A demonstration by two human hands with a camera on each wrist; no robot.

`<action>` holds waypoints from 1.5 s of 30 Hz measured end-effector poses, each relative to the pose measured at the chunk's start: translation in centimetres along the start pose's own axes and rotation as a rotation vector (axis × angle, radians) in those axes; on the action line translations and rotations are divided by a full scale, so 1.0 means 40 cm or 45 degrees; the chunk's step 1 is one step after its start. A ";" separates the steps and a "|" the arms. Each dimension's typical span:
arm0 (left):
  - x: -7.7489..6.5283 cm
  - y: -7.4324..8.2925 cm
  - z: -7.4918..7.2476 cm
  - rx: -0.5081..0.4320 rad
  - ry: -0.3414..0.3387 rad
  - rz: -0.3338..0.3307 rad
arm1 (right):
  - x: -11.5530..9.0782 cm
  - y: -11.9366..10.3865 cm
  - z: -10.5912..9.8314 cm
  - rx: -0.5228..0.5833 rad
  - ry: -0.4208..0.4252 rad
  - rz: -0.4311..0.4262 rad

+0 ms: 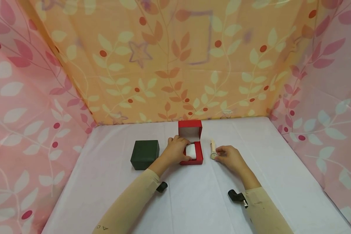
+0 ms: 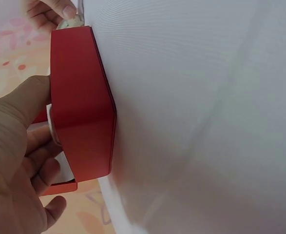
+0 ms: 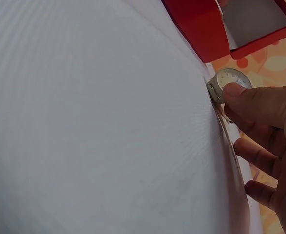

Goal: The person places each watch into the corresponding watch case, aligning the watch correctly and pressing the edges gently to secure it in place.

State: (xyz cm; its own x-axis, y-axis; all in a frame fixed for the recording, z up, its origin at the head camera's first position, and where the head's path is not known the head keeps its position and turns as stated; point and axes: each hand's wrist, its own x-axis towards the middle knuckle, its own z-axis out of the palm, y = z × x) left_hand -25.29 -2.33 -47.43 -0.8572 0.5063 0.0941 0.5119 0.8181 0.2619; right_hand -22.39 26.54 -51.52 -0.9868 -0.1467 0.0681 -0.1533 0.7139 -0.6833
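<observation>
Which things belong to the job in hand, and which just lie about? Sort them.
Likely the job's:
open red square box; white cushion inside
round-faced watch, cream strap
left hand, at the red box
right hand, pinching the watch

Likely lying about:
closed dark green square box

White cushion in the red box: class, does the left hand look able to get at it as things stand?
Probably yes: the red box has its lid raised, leaving the white cushion exposed, with the left hand close beside it.
</observation>
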 end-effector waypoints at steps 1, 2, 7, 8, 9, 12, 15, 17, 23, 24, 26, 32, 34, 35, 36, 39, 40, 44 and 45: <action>-0.001 0.000 0.001 0.003 0.009 0.008 | -0.001 0.000 0.001 -0.002 -0.001 -0.006; -0.001 0.000 0.002 0.007 0.019 0.018 | -0.002 -0.001 0.001 -0.007 -0.003 -0.012; -0.004 -0.001 0.006 0.030 0.072 0.048 | -0.006 -0.006 0.000 0.009 0.003 -0.021; -0.004 -0.001 0.007 0.040 0.082 0.056 | -0.007 -0.008 0.000 0.015 0.005 -0.017; -0.005 -0.001 0.008 0.047 0.093 0.063 | -0.007 -0.009 0.000 0.029 0.007 -0.012; -0.007 -0.004 0.012 0.067 0.123 0.086 | -0.008 -0.012 -0.002 0.044 0.017 -0.010; -0.011 -0.007 0.019 0.083 0.158 0.109 | -0.006 -0.016 -0.003 0.046 0.039 -0.007; -0.013 -0.009 0.023 0.092 0.183 0.121 | -0.003 -0.019 -0.004 0.030 0.059 -0.018; -0.021 -0.010 0.033 0.108 0.226 0.139 | 0.005 -0.035 -0.015 0.028 0.109 -0.075; -0.022 -0.009 0.033 0.112 0.225 0.137 | 0.006 -0.038 -0.018 0.036 0.114 -0.079; -0.023 -0.008 0.032 0.124 0.220 0.132 | 0.009 -0.045 -0.023 0.056 0.120 -0.081; -0.024 -0.002 0.023 0.146 0.200 0.118 | 0.011 -0.061 -0.035 0.098 0.105 -0.072; -0.022 -0.002 0.021 0.169 0.188 0.102 | 0.011 -0.064 -0.038 0.109 0.098 -0.073; -0.021 -0.002 0.022 0.182 0.182 0.089 | 0.011 -0.066 -0.040 0.115 0.096 -0.073; -0.020 -0.003 0.023 0.193 0.177 0.072 | 0.011 -0.068 -0.042 0.123 0.092 -0.070; -0.018 -0.005 0.028 0.214 0.167 0.029 | 0.012 -0.072 -0.047 0.140 0.077 -0.066; -0.018 -0.005 0.030 0.215 0.173 0.021 | 0.012 -0.073 -0.048 0.145 0.073 -0.065; -0.023 -0.004 0.034 0.213 0.214 0.017 | 0.009 -0.075 -0.052 0.161 0.062 -0.071; -0.024 -0.003 0.035 0.214 0.227 0.021 | 0.008 -0.075 -0.053 0.164 0.064 -0.072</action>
State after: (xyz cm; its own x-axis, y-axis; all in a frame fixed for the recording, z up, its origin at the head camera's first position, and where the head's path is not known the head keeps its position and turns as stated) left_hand -24.45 -2.56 -48.88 -0.8375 0.4757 0.2690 0.5149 0.8518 0.0966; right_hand -22.35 25.80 -47.90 -0.9787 -0.1475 0.1428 -0.2037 0.6112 -0.7648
